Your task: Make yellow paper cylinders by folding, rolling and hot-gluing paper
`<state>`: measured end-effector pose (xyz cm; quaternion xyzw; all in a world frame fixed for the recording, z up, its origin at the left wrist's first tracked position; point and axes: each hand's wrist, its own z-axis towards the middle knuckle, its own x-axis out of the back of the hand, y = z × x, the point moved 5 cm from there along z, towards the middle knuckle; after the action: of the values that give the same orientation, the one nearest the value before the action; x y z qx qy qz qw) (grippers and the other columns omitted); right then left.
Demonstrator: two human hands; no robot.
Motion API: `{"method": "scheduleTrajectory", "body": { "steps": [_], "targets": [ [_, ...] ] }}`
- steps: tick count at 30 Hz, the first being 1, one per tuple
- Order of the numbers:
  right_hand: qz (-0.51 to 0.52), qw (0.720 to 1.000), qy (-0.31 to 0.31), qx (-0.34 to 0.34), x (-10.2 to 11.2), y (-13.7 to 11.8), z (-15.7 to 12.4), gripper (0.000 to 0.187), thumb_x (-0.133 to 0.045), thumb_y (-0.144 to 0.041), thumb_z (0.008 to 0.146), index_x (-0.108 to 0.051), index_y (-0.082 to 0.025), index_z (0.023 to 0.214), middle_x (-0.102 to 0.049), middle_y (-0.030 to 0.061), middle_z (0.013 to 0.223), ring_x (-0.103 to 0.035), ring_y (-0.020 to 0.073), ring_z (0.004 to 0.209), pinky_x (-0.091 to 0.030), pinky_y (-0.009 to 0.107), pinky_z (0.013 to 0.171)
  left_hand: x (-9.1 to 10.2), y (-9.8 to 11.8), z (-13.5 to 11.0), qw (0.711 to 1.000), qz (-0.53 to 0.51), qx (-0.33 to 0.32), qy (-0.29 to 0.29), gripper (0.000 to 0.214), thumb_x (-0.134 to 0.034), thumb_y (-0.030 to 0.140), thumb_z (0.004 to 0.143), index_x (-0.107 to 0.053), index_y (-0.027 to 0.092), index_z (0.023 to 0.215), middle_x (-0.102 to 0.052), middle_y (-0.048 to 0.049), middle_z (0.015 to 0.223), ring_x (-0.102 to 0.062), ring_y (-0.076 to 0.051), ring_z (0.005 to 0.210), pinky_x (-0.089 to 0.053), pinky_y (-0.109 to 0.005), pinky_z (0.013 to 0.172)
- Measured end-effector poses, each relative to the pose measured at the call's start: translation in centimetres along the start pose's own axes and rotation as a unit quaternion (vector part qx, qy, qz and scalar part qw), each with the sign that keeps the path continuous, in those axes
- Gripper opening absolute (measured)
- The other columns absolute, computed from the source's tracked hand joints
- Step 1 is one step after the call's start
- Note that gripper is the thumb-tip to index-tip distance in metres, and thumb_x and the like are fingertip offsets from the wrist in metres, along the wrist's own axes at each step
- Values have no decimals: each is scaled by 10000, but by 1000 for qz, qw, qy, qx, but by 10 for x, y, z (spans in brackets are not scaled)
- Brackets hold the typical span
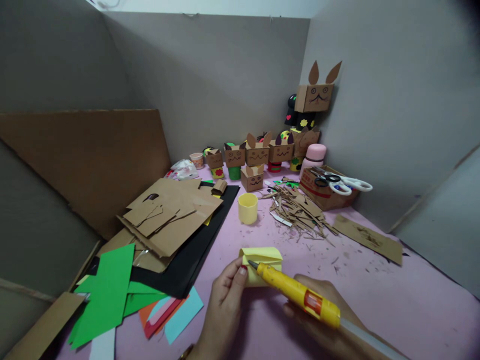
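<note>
My left hand (225,295) pinches the near left edge of a folded yellow paper piece (262,260) lying on the pink tabletop (375,295). My right hand (322,320) is wrapped round a yellow glue gun (296,295) with an orange band. The glue gun's dark nozzle touches the yellow paper near my left thumb. A clear glue stick sticks out of the gun's back toward the lower right. A small yellow paper cup (248,207) stands just beyond the folded piece.
Brown card cutouts (172,212) lie on black paper (195,245), with green sheets (108,295) at the left. Card scraps (300,210) litter the middle. Several box-headed animal figures (257,155) line the back wall. Scissors (345,184) rest on a small box.
</note>
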<state>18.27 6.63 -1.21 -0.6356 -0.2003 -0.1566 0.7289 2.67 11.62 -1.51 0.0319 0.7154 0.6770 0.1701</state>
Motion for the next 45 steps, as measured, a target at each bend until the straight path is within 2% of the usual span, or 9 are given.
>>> {"method": "scheduleTrajectory", "body": {
  "steps": [9,13,18,23,30,36,45],
  "targets": [
    [-19,999,-32,-1,1,-1,0,277,-522,-343,784,-336,-221,619,-420,-43,569,-374,105,495,-303,234,465,1,2,-1,1000,3,-3,8,241,-524,309,851,-663,231,1032,-719,8,960,-607,-158,885,-429,-204,796],
    [-16,1000,-26,1,1,0,0,277,-508,-358,785,-330,-219,624,-411,-46,570,-355,100,495,-296,225,456,3,1,-1,1000,9,-6,20,227,-533,319,845,-671,228,1001,-716,6,965,-604,-153,888,-427,-199,799],
    [-33,999,-26,2,2,-2,-1,288,-502,-369,791,-324,-217,623,-403,-50,568,-347,95,493,-286,221,457,5,-1,0,999,12,-11,29,265,-547,325,832,-662,234,1054,-721,-4,975,-618,-162,884,-438,-214,796],
    [-30,1000,-3,2,3,0,-1,296,-505,-379,777,-327,-214,608,-405,-51,549,-355,92,481,-279,218,451,7,0,1,999,15,-19,48,230,-567,328,817,-689,235,989,-725,-2,981,-621,-163,903,-441,-207,802],
    [-51,997,-22,48,-2,5,0,305,-512,-362,783,-316,-215,600,-392,-57,546,-345,84,466,-271,204,430,3,3,0,999,28,-25,25,264,-559,325,823,-677,242,1044,-729,-10,991,-624,-179,941,-446,-227,832],
    [-72,997,22,36,-2,-1,-1,307,-508,-342,762,-292,-217,582,-357,-64,528,-334,83,457,-246,213,439,0,4,0,999,26,-30,4,275,-531,305,847,-653,256,1088,-725,2,1001,-626,-162,931,-437,-218,842],
    [-83,996,17,28,-2,1,0,325,-526,-362,754,-300,-215,573,-374,-62,519,-354,84,454,-244,211,427,1,4,0,999,31,-30,12,278,-534,316,844,-654,267,1090,-725,5,1004,-623,-159,924,-442,-211,832]
  ]
}}
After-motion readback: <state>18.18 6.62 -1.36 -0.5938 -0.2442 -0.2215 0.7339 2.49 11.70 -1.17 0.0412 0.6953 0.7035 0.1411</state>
